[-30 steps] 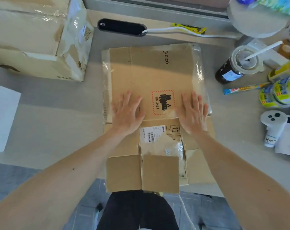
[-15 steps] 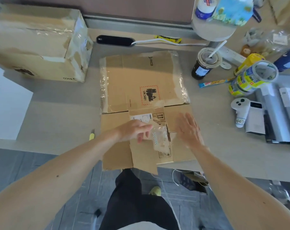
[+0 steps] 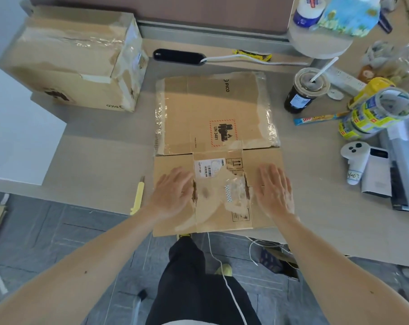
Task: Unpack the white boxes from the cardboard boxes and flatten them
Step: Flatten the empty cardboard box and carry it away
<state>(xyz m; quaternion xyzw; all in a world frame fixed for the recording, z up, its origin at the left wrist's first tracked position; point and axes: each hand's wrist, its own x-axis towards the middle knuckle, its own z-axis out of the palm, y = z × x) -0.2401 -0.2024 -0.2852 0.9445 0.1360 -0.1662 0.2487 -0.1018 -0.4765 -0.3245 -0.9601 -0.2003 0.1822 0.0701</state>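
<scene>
A flattened cardboard box (image 3: 210, 118) with a PICO mark and a red UN 3481 label lies flat on the table in front of me, its near flaps reaching the table's edge. My left hand (image 3: 173, 193) presses palm down on the near left flap, fingers straight. My right hand (image 3: 275, 190) presses flat on the near right flap. Between them is the middle flap with a white shipping label (image 3: 209, 168) and torn clear tape. A second, taped-up cardboard box (image 3: 81, 64) stands at the back left. A white box (image 3: 16, 134) sits at the left edge.
A yellow utility knife (image 3: 139, 194) lies left of the flaps by the table's edge. On the right are a dark iced drink with a straw (image 3: 303, 92), tape rolls (image 3: 377, 111), a white controller (image 3: 354, 160) and a grey device. A black power strip (image 3: 177, 57) lies behind.
My left hand let go of the tape scrap on the middle flap and moved left. Both hands now press flat on the outer near flaps, which lie flatter.
</scene>
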